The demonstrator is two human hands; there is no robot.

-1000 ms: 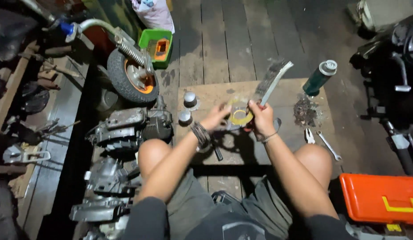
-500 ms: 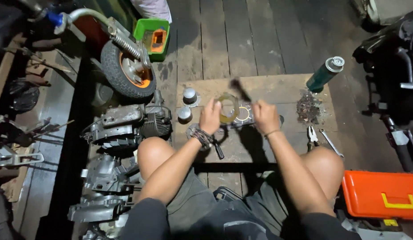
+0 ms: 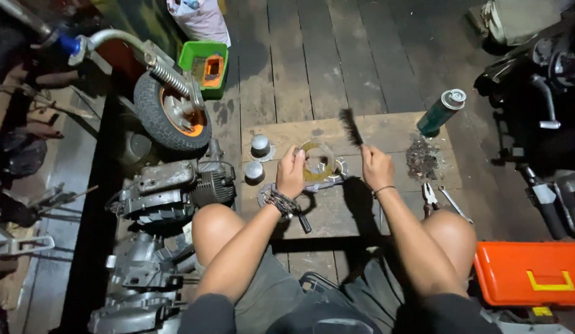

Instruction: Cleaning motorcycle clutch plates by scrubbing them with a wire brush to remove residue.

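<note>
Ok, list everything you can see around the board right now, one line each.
Ring-shaped part: 1, yellowish, held over the board.
Brush: 1, black bristles, raised over the board.
Wooden board: 1, pale, on the plank floor.
Round metal caps: 2, silver, board's left edge.
Spray can: 1, green, lying at board's far right corner.
Debris pile: 1, dark, right side of board.
Pliers: 1, beside right knee.
Wheel: 1, black tyre, orange hub, far left.
Engine parts: several, grey, left of the knees.
Toolbox: 1, orange, lower right.
Left hand: holds the ring.
Right hand: holds the brush.
</note>
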